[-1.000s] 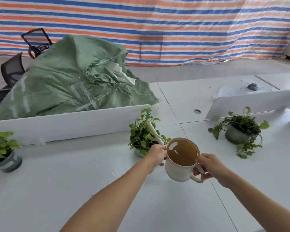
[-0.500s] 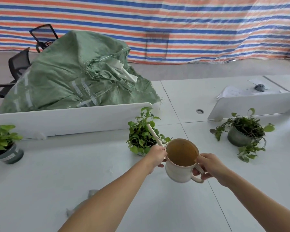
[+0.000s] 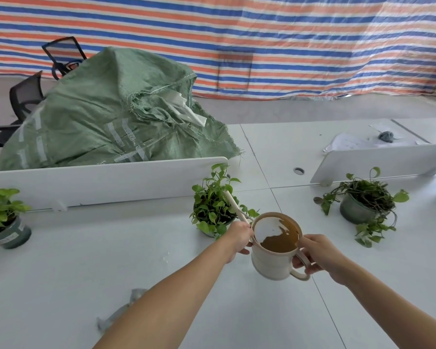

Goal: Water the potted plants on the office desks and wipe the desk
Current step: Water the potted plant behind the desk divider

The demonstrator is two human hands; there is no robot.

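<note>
Gripping the handle, the right hand [image 3: 320, 255] holds the cream plastic watering can [image 3: 275, 258] above the white desk [image 3: 61, 273] — left hand [image 3: 239, 238] pinched on its long spout, which reaches into the middle green potted plant [image 3: 214, 210]; brownish water tilts inside.

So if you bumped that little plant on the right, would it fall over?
Probably not easily. The right plant's pot looks squat and wide, sitting flat on the desk, so it would likely slide rather than tip. Its vines trail onto the desk and look floppy, so they would probably drag along and might snag.
</note>
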